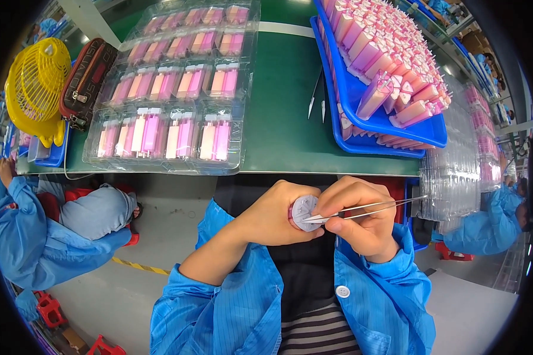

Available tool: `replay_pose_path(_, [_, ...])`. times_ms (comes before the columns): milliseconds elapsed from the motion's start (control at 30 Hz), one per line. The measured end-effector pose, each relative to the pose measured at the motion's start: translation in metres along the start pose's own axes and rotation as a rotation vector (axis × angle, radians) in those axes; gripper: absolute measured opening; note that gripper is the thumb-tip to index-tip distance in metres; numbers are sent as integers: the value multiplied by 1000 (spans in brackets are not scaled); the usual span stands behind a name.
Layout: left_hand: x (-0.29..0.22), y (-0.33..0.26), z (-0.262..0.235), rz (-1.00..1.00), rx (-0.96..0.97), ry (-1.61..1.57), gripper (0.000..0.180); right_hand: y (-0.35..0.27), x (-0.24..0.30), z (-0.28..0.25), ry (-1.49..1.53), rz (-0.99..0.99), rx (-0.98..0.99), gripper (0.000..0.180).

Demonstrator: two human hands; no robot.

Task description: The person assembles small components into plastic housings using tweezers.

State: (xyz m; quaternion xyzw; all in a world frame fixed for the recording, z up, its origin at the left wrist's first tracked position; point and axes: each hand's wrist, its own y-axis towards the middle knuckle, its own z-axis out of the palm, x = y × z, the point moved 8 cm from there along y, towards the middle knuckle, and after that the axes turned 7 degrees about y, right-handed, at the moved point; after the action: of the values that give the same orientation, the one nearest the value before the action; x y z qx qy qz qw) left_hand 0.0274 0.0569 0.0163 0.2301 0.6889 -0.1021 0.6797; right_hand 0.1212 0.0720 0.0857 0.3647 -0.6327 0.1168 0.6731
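Note:
My left hand (269, 216) is closed around a small piece with a round, translucent whitish end (302, 208). A bit of pink shows at its rim; the rest of it is hidden in my fist. Between the thumb and fingers of my right hand (364, 219) is a pair of metal tweezers (391, 206). The tweezers' tips lie at the face of the round end, and my right fingertips are close against it. Both hands are in front of my body, just below the table's near edge.
A clear blister tray (241, 112) of pink and peach pieces lies on the green table (278, 124). Stacked blue trays (391, 125) hold many similar pieces. Another pair of tweezers (314, 97) lies beside them. A yellow fan (35, 83) and dark pouch (89, 77) stand left. Co-workers sit either side.

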Motion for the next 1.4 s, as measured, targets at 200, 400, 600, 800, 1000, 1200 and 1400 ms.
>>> replay_pose_path(200, [2,-1,0,-15,-4,3,26,-1,-1,0,11,12,-9,13])
replay_pose_path(400, [-2,-2,0,2,-38,16,26,-3,-1,-2,38,24,-35,11])
replay_pose_path(600, [-7,0,0,24,-42,31,24,-2,2,-1,7,-1,-23,10])
replay_pose_path(800, [-3,0,1,-20,-33,62,22,-1,6,3,-100,-25,18,12])
replay_pose_path(1000, [4,0,-2,-30,-92,135,22,1,7,4,-162,-64,60,13])
replay_pose_path(1200, [-2,0,-1,-56,-47,78,21,-7,-10,-9,142,13,-135,13])
replay_pose_path(1400, [-1,0,-1,-51,-38,80,20,-5,-9,-4,58,4,-84,12])
